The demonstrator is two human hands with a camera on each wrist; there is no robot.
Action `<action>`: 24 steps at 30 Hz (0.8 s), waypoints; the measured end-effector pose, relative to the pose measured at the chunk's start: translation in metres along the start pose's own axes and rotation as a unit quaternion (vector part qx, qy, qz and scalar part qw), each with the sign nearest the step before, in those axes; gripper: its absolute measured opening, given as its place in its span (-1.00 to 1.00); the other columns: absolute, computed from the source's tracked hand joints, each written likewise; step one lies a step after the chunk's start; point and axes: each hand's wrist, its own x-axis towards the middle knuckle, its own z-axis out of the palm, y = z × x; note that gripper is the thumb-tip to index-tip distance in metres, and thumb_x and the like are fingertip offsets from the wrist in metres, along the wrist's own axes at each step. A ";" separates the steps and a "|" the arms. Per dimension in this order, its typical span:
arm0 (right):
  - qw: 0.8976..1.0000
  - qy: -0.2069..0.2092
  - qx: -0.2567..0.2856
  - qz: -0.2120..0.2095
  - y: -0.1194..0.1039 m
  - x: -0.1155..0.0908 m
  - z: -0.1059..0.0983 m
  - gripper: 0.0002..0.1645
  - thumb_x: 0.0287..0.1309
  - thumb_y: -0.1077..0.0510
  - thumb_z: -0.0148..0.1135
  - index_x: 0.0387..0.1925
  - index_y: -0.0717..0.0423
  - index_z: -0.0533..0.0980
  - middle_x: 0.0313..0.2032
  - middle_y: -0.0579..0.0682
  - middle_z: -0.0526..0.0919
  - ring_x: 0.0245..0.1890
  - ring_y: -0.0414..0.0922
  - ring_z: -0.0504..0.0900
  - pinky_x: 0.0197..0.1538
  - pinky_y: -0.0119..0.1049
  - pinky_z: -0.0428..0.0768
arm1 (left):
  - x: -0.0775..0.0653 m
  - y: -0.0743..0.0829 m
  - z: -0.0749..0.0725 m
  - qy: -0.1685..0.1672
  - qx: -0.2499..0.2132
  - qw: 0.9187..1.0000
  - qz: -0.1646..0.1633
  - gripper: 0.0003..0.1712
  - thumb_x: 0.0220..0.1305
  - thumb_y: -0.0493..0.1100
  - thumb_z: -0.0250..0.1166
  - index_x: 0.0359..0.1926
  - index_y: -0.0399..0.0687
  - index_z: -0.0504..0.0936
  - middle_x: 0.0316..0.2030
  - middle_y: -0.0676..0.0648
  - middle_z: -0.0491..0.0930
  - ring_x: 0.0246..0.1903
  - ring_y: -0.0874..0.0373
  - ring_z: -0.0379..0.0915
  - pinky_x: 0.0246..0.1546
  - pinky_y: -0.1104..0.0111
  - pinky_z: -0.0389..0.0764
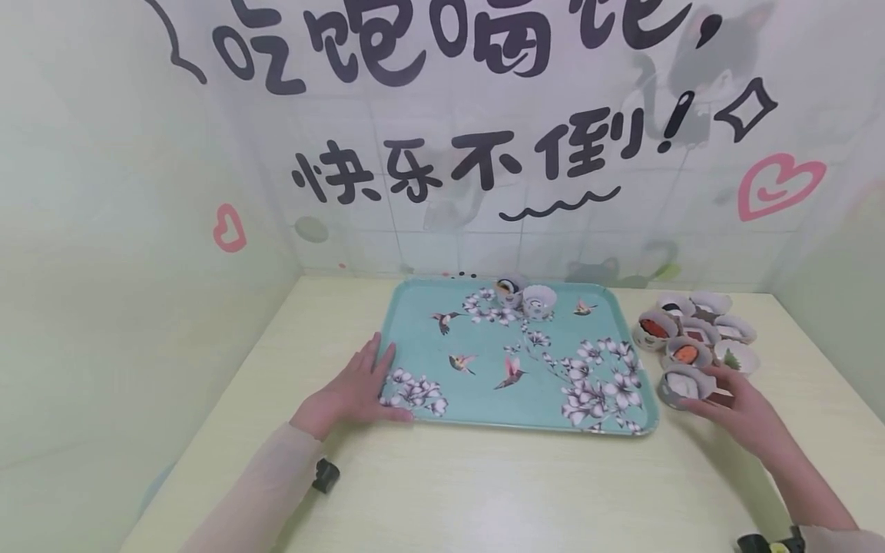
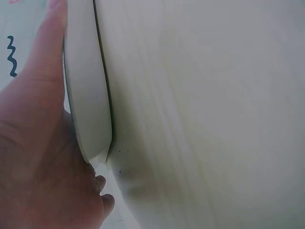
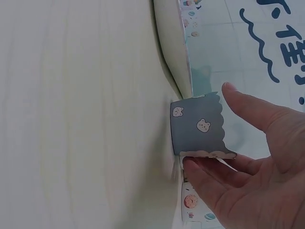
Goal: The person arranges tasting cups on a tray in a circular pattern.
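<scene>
My left hand (image 1: pixel 353 388) rests at the near left corner of a turquoise tray (image 1: pixel 477 403) with flowers and birds, its fingers spread along the side and its thumb at the front edge. The left wrist view shows the tray's pale side (image 2: pixel 88 81) beside that hand. My right hand (image 1: pixel 743 411) holds a grey paper cup (image 3: pixel 198 126) printed with bear faces, thumb on one side and fingers on the other. Inside this scalloped cup (image 1: pixel 677 378) is something whitish. It is beside the tray's near right corner, at the front of a cup cluster.
Two small cups, one white (image 1: pixel 538 302) and one with dark-edged food (image 1: pixel 508 290), stand at the tray's back. Several filled cups cluster right of the tray, one holding red food (image 1: pixel 653 329) and one orange (image 1: pixel 684 354). A printed wall sheet (image 1: pixel 456 207) backs the pale table (image 1: pixel 470 484).
</scene>
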 end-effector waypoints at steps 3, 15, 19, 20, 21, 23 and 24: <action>1.000 -0.004 -0.005 0.010 0.000 0.003 0.002 0.03 0.30 -0.05 0.30 0.40 0.56 0.00 0.40 0.65 -0.03 0.25 0.58 0.29 0.06 0.00 0.65 | 0.000 0.000 0.000 0.001 -0.001 1.000 0.001 0.51 -0.06 0.51 0.39 0.57 -0.29 -0.16 0.55 -0.43 -0.37 0.55 -0.37 -0.34 0.54 -0.15 -0.05; 0.999 0.003 -0.043 0.018 -0.005 0.011 0.003 0.09 0.21 -0.08 0.38 0.35 0.61 0.05 0.26 0.65 0.23 0.18 0.52 0.41 0.00 0.01 0.66 | -0.001 -0.001 -0.001 -0.002 0.003 1.000 -0.002 0.51 -0.05 0.51 0.39 0.57 -0.29 -0.18 0.55 -0.43 -0.39 0.55 -0.36 -0.36 0.55 -0.13 -0.07; 0.998 0.011 -0.061 0.021 -0.006 0.011 0.003 0.05 0.21 -0.08 0.38 0.32 0.61 0.09 0.22 0.66 0.27 0.13 0.51 0.45 0.00 0.16 0.62 | 0.000 -0.001 -0.001 -0.002 0.006 1.000 -0.001 0.51 -0.04 0.51 0.38 0.57 -0.30 -0.19 0.55 -0.43 -0.39 0.55 -0.36 -0.36 0.55 -0.13 -0.07; 0.998 0.013 -0.064 0.021 -0.006 0.011 0.004 0.04 0.21 -0.08 0.38 0.32 0.61 0.10 0.21 0.65 0.29 0.11 0.50 0.46 -0.03 0.13 0.64 | 0.000 -0.001 -0.001 -0.001 0.007 1.000 -0.001 0.51 -0.04 0.51 0.38 0.57 -0.30 -0.19 0.55 -0.43 -0.39 0.55 -0.36 -0.36 0.55 -0.13 -0.07; 0.997 0.014 -0.067 0.021 -0.006 0.011 0.004 0.02 0.21 -0.08 0.38 0.31 0.60 0.11 0.20 0.65 0.30 0.10 0.49 0.48 -0.07 0.06 0.65 | 0.000 -0.001 -0.001 -0.002 0.007 1.000 -0.001 0.51 -0.04 0.51 0.38 0.57 -0.29 -0.19 0.55 -0.43 -0.40 0.55 -0.35 -0.37 0.55 -0.13 -0.08; 0.997 0.017 -0.070 0.021 -0.007 0.011 0.004 0.01 0.21 -0.08 0.38 0.30 0.59 0.13 0.19 0.64 0.32 0.07 0.47 0.50 -0.15 -0.08 0.65 | 0.000 -0.001 0.000 -0.002 0.005 1.000 -0.001 0.50 -0.05 0.51 0.38 0.57 -0.29 -0.18 0.55 -0.42 -0.40 0.55 -0.35 -0.37 0.55 -0.13 -0.08; 0.997 0.019 -0.072 0.020 -0.006 0.011 0.004 0.00 0.20 -0.08 0.38 0.30 0.58 0.14 0.18 0.63 0.33 0.06 0.46 0.51 -0.18 -0.15 0.63 | 0.000 -0.001 0.000 -0.002 0.005 1.000 -0.001 0.51 -0.05 0.51 0.38 0.57 -0.29 -0.18 0.55 -0.43 -0.40 0.55 -0.35 -0.37 0.55 -0.13 -0.07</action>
